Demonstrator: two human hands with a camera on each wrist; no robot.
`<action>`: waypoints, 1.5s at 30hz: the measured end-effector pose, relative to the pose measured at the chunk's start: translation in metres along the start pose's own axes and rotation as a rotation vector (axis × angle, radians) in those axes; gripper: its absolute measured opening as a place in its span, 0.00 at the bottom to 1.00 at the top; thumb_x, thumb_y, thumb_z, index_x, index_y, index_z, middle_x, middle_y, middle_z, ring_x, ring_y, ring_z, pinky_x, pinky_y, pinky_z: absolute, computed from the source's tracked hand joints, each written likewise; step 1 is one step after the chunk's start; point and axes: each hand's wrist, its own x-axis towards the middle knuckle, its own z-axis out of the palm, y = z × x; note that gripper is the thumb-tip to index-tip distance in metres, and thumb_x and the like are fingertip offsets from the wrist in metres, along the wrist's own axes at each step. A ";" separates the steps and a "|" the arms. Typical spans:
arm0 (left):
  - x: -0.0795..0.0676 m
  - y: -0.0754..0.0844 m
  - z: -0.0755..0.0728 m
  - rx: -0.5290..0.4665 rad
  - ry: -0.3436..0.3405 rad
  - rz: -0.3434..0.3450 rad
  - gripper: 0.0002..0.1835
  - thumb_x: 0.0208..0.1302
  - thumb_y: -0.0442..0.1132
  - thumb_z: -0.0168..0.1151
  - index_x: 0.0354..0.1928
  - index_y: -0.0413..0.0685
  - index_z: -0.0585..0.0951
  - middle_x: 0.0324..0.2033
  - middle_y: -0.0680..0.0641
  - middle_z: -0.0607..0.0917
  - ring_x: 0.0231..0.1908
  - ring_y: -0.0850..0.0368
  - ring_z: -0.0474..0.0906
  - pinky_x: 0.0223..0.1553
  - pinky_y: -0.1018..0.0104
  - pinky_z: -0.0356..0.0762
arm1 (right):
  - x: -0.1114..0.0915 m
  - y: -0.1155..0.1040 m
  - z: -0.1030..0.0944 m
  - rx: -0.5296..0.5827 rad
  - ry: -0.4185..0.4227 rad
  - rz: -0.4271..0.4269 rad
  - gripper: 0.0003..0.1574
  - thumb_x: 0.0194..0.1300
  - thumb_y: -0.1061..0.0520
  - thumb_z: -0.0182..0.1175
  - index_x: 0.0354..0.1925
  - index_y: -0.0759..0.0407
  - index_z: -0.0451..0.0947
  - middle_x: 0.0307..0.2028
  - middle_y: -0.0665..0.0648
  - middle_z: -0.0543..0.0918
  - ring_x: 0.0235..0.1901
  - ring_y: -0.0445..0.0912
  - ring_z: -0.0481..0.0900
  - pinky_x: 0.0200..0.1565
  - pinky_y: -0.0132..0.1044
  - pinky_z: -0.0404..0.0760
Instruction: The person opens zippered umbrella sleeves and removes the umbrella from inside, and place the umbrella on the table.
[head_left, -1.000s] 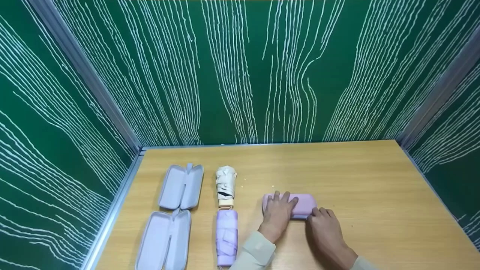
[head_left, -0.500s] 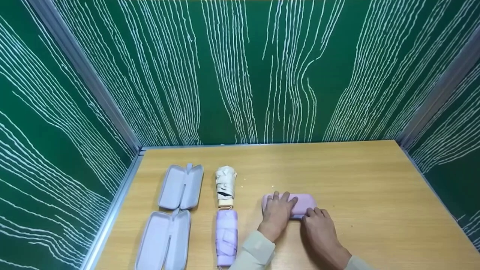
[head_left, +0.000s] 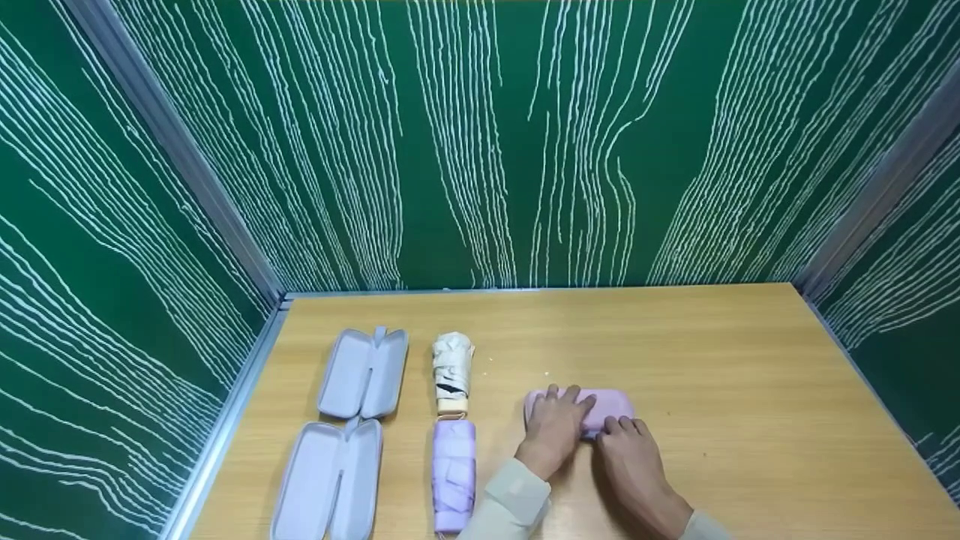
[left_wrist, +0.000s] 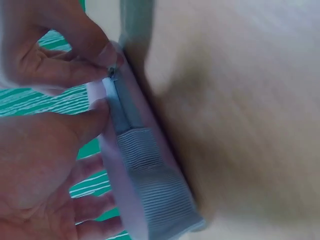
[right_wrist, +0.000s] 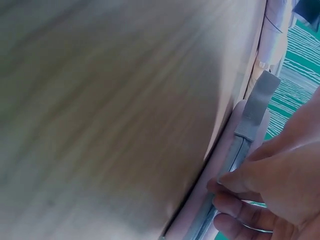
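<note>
A pink zip case [head_left: 610, 409] lies closed on the table, its grey zip band [left_wrist: 120, 107] and ribbed strap [left_wrist: 155, 175] facing the wrist cameras. Across its top my left hand [head_left: 553, 427] rests with fingers spread, while the thumb presses near the zip edge. At the front side, my right hand [head_left: 634, 457] pinches the zip pull [left_wrist: 111, 72] between thumb and curled finger. In the right wrist view, the zip runs from these fingers to the grey strap [right_wrist: 257, 105]. The underside of the case is hidden.
Left of the hands lie two compact umbrellas, one cream [head_left: 452, 367] and one purple [head_left: 454, 472], end to end. Farther left are two unfolded grey cases, a back one [head_left: 349, 375] and a front one [head_left: 311, 480]. Green panels [head_left: 585, 150] with white lines enclose the table [head_left: 712, 352].
My right hand has slid left along the front of the pink case, toward my left hand, with the zip pull. The left hand has stayed on the case.
</note>
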 end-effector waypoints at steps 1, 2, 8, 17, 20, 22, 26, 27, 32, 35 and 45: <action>0.000 -0.001 -0.001 -0.013 -0.015 0.002 0.24 0.59 0.49 0.58 0.59 0.77 0.72 0.53 0.60 0.75 0.47 0.54 0.72 0.35 0.63 0.70 | 0.000 0.000 0.000 0.004 -0.008 0.003 0.04 0.40 0.71 0.64 0.20 0.65 0.79 0.22 0.58 0.75 0.24 0.53 0.72 0.33 0.46 0.73; 0.001 -0.001 -0.002 -0.024 -0.027 0.006 0.24 0.59 0.50 0.59 0.59 0.76 0.71 0.53 0.60 0.75 0.47 0.54 0.72 0.35 0.63 0.70 | 0.000 -0.001 0.000 0.004 -0.015 0.006 0.05 0.40 0.71 0.64 0.20 0.65 0.79 0.22 0.58 0.75 0.24 0.53 0.72 0.33 0.46 0.73; -0.001 -0.001 -0.004 -0.035 -0.033 0.015 0.26 0.57 0.46 0.61 0.59 0.75 0.72 0.52 0.59 0.75 0.46 0.53 0.73 0.34 0.62 0.70 | 0.000 -0.004 0.000 0.014 -0.023 0.009 0.04 0.40 0.71 0.64 0.21 0.65 0.80 0.22 0.58 0.76 0.24 0.53 0.71 0.32 0.45 0.72; -0.002 0.001 0.000 -0.014 0.018 0.016 0.25 0.57 0.45 0.60 0.58 0.76 0.73 0.51 0.59 0.76 0.44 0.54 0.73 0.29 0.65 0.68 | 0.003 -0.012 0.002 0.033 -0.019 0.002 0.08 0.40 0.70 0.66 0.25 0.64 0.81 0.23 0.58 0.77 0.24 0.53 0.73 0.32 0.45 0.74; -0.002 0.002 0.000 -0.005 0.020 0.014 0.25 0.59 0.45 0.59 0.58 0.76 0.73 0.51 0.59 0.76 0.43 0.55 0.73 0.29 0.65 0.69 | 0.004 -0.015 0.004 0.042 0.019 -0.009 0.07 0.40 0.69 0.64 0.24 0.64 0.81 0.22 0.57 0.77 0.23 0.53 0.72 0.31 0.45 0.73; -0.002 0.002 0.000 0.004 0.025 0.014 0.24 0.59 0.45 0.57 0.58 0.77 0.73 0.51 0.59 0.76 0.43 0.55 0.73 0.29 0.65 0.69 | 0.005 -0.017 0.005 0.036 0.048 -0.013 0.05 0.41 0.69 0.63 0.23 0.63 0.81 0.22 0.57 0.77 0.23 0.53 0.72 0.31 0.45 0.73; -0.002 0.002 0.001 0.019 0.027 0.013 0.23 0.61 0.44 0.55 0.57 0.78 0.73 0.51 0.60 0.76 0.44 0.55 0.73 0.29 0.65 0.70 | 0.006 -0.020 0.007 0.030 0.089 -0.010 0.06 0.44 0.68 0.56 0.23 0.64 0.80 0.23 0.57 0.77 0.24 0.53 0.73 0.31 0.45 0.74; -0.002 0.002 0.001 0.019 0.023 0.012 0.23 0.61 0.44 0.55 0.58 0.79 0.72 0.51 0.60 0.76 0.44 0.56 0.73 0.29 0.65 0.70 | 0.006 -0.021 0.007 0.030 0.092 -0.008 0.07 0.45 0.68 0.56 0.23 0.64 0.80 0.23 0.57 0.78 0.24 0.53 0.73 0.32 0.45 0.74; -0.002 -0.002 -0.001 -0.011 -0.026 0.024 0.24 0.61 0.47 0.56 0.59 0.78 0.71 0.53 0.59 0.75 0.47 0.54 0.73 0.31 0.64 0.71 | 0.007 -0.023 0.004 0.037 0.095 0.001 0.09 0.47 0.68 0.53 0.24 0.65 0.81 0.23 0.58 0.77 0.24 0.54 0.74 0.32 0.46 0.75; -0.001 -0.003 -0.003 -0.037 -0.043 0.036 0.25 0.60 0.48 0.57 0.60 0.76 0.71 0.54 0.58 0.75 0.49 0.53 0.72 0.32 0.63 0.72 | 0.007 -0.024 0.004 0.038 0.086 0.005 0.09 0.47 0.69 0.54 0.26 0.66 0.81 0.23 0.58 0.77 0.25 0.54 0.74 0.32 0.46 0.75; -0.002 -0.008 -0.001 -0.061 0.040 0.041 0.25 0.58 0.44 0.60 0.57 0.76 0.74 0.53 0.59 0.76 0.46 0.55 0.73 0.29 0.64 0.71 | 0.008 -0.025 0.007 0.034 0.044 0.021 0.06 0.43 0.67 0.60 0.24 0.62 0.82 0.23 0.57 0.78 0.25 0.53 0.74 0.33 0.46 0.74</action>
